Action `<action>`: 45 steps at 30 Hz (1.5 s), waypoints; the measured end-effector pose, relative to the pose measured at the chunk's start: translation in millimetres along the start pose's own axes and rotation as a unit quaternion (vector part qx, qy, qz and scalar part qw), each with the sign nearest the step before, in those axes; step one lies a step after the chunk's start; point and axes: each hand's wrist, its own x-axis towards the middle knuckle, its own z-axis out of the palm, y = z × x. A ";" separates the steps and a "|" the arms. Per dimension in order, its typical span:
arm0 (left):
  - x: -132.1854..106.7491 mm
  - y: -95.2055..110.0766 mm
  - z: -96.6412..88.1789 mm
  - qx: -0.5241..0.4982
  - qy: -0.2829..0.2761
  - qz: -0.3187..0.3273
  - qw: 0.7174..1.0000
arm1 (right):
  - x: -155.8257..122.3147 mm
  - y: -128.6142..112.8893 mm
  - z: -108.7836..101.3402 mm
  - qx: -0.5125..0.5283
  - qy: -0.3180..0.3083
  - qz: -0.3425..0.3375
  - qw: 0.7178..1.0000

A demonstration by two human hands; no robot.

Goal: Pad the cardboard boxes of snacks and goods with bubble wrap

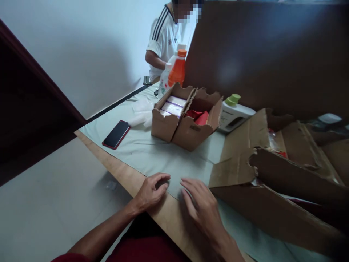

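My left hand rests at the wooden front edge of the table, thumb apart from the curved fingers and nothing between them. Across a small gap is my right hand, its fingers stretched forward over the pale green cloth, also holding nothing. Just right of it stands a large opened cardboard box with a flap folded outward. Ahead of both hands sit two small cut cardboard boxes side by side. The left box holds white and purple packs; the right box has a red packet inside.
A phone in a red case lies toward the left edge, near crumpled white wrapping. Behind the small boxes are an orange bottle and a white jug with a green cap. A person in a white shirt is beyond the table.
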 end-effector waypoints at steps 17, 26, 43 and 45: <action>-7.0 -10.8 -20.7 -0.397 0.150 -0.126 0.897 | 204.6 -43.3 93.9 -0.178 -0.135 -0.147 0.964; -13.3 21.0 -7.3 -0.513 0.135 -0.192 0.826 | -29.3 -57.6 -2.8 -0.005 -0.045 -0.017 0.999; 15.1 81.7 15.0 0.019 -0.277 0.099 0.956 | -63.1 -23.5 -73.8 0.111 0.113 0.126 0.979; 13.9 88.2 29.0 0.087 -0.337 0.063 0.936 | -67.0 -23.2 -83.2 0.115 0.149 0.146 0.971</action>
